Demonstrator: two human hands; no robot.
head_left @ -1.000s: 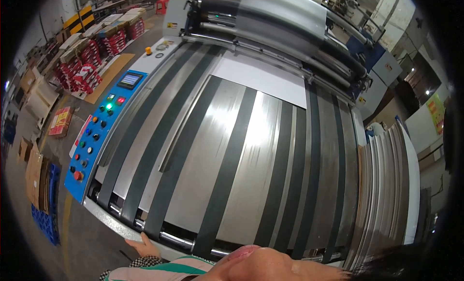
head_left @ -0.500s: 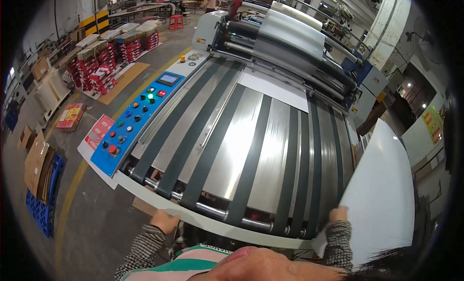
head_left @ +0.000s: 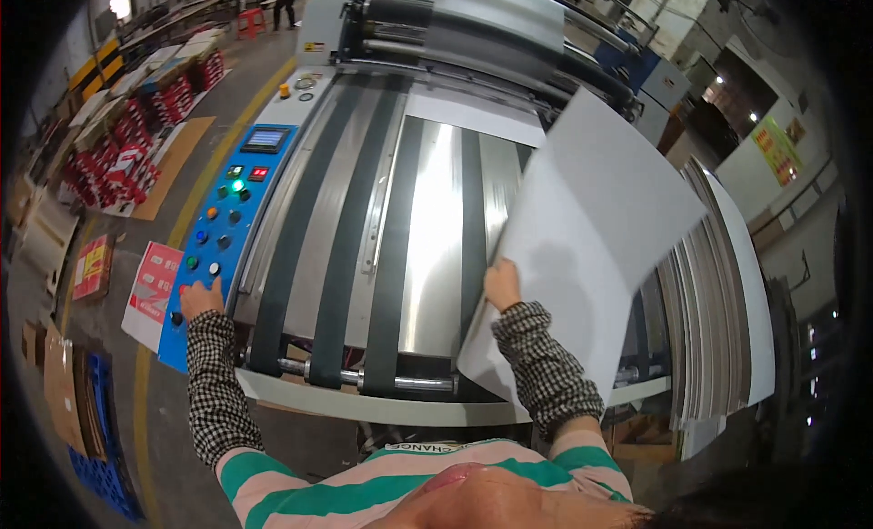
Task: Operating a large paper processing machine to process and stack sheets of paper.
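White sheet (head_left: 582,229), centre right of the frame, slants over the belted machine bed (head_left: 432,284), its left edge pinched in the closed right hand (head_left: 501,284); the left hand (head_left: 202,299), loosely open and gripping nothing, touches the blue control panel (head_left: 218,256) at left. Light, even edge pressure should best prevent creasing.

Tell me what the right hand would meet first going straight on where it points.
Likely the dark belt beyond the left edge of the white sheet the right hand holds; its height is unclear, so it might pass above.
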